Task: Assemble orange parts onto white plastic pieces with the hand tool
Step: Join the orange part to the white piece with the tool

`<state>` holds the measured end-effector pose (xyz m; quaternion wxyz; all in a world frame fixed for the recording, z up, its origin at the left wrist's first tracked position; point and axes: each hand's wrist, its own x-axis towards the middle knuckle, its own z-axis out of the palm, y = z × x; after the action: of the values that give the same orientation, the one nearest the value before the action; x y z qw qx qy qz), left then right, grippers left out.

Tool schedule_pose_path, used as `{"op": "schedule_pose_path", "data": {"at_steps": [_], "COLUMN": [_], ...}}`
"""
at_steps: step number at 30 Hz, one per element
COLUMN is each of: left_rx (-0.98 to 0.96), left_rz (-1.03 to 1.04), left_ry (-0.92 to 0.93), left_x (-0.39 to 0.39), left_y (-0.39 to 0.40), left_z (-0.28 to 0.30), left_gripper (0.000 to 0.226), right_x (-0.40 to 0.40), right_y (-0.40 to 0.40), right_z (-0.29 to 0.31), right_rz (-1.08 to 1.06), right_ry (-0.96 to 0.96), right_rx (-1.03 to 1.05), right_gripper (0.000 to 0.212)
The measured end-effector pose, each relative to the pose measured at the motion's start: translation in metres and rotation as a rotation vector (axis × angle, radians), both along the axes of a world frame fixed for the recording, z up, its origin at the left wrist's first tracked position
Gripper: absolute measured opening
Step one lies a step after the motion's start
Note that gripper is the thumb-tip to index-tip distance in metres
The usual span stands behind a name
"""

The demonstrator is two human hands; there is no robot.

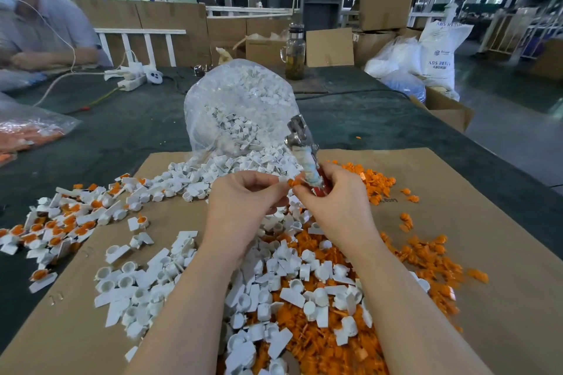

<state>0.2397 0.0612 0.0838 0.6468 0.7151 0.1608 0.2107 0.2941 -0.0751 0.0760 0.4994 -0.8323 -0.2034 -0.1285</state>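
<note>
Orange part: one small orange part (292, 182) is pinched between the fingertips of both hands, above the middle of the cardboard sheet.
Left hand: the left hand (243, 201) has thumb and forefinger closed on a small white plastic piece (282, 179) that touches the orange part; the other fingers are curled under.
Right hand: the right hand (335, 201) grips the hand tool (304, 149), fingers wrapped round its red lower handle, while its fingertips also touch the orange part.
Hand tool: upright and slightly tilted, metal head at the top, the shaft wrapped in pale tape, red at the bottom inside the right hand.
Cardboard sheet: a brown cardboard sheet (475, 210) covers the near part of the counter (128, 131), which has a dark green surface.
Loose white pieces: a heap (170, 277) spreads across the middle and left of the sheet.
Loose orange parts: a heap (426, 256) lies under and to the right of the right forearm, reaching the near edge.
Assembled pieces: white pieces with orange fitted in them (61, 228) lie by the left edge of the counter.
Clear bag: a clear plastic bag (240, 106) of white pieces stands at the far edge of the sheet, spilling onto it.
Far left corner: another person's sleeve (73, 24) rests on the counter.
</note>
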Motion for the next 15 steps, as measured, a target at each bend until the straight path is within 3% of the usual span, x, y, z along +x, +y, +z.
{"op": "schedule_pose_path", "data": {"at_steps": [5, 15], "left_rx": [0.127, 0.203], "left_rz": [-0.002, -0.012], "left_ry": [0.008, -0.011], "left_x": [-0.0005, -0.0032], "left_y": [-0.0024, -0.0046], "left_z": [0.0011, 0.0025], "left_gripper": [0.008, 0.014], "right_x": [0.0012, 0.0018], "right_y": [0.0001, 0.0023], "right_z": [-0.0016, -0.0024], "right_rz": [-0.018, -0.019], "right_ry": [-0.012, -0.038], "right_rx": [0.007, -0.022], "right_gripper": [0.011, 0.011]}}
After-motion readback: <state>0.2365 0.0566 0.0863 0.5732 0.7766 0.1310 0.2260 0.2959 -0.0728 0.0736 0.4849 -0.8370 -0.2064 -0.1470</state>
